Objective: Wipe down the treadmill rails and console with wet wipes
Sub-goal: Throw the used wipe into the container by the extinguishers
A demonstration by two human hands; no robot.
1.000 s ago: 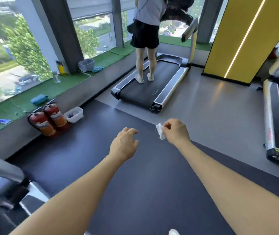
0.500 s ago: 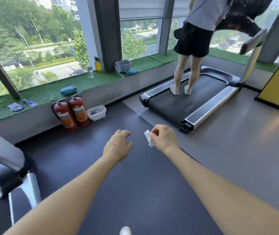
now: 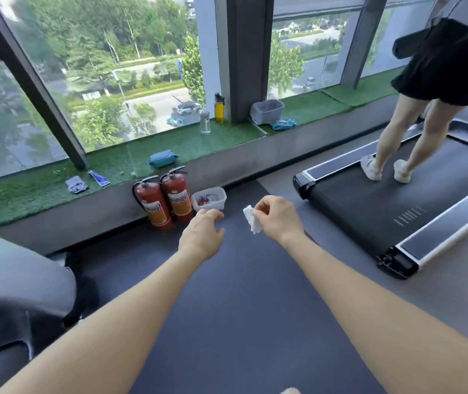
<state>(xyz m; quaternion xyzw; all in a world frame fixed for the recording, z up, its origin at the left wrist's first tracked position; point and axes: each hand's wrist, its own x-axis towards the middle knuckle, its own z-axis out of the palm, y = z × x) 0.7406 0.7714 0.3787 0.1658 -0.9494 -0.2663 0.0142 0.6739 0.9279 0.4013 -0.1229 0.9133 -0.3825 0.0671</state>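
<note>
My right hand (image 3: 278, 218) pinches a small crumpled white wet wipe (image 3: 252, 220) in front of me, above the dark floor mat. My left hand (image 3: 201, 236) hovers just left of it with loosely curled fingers and holds nothing. A grey treadmill rail (image 3: 22, 277) curves in at the lower left, close to my left arm. A second treadmill (image 3: 397, 206) lies at the right, and a person (image 3: 432, 89) stands on its belt. A blue wet wipe pack (image 3: 163, 158) lies on the green turf ledge by the window.
Two red fire extinguishers (image 3: 164, 200) and a small white bin (image 3: 209, 199) stand against the ledge ahead. On the ledge sit a yellow bottle (image 3: 219, 108), a clear bottle (image 3: 204, 122), a grey tub (image 3: 267, 111) and blue cloths (image 3: 284, 124).
My view has swung left, so the occupied treadmill slid to the right and the window ledge and extinguishers came closer. Both hands keep the same pose, the wipe still pinched.
</note>
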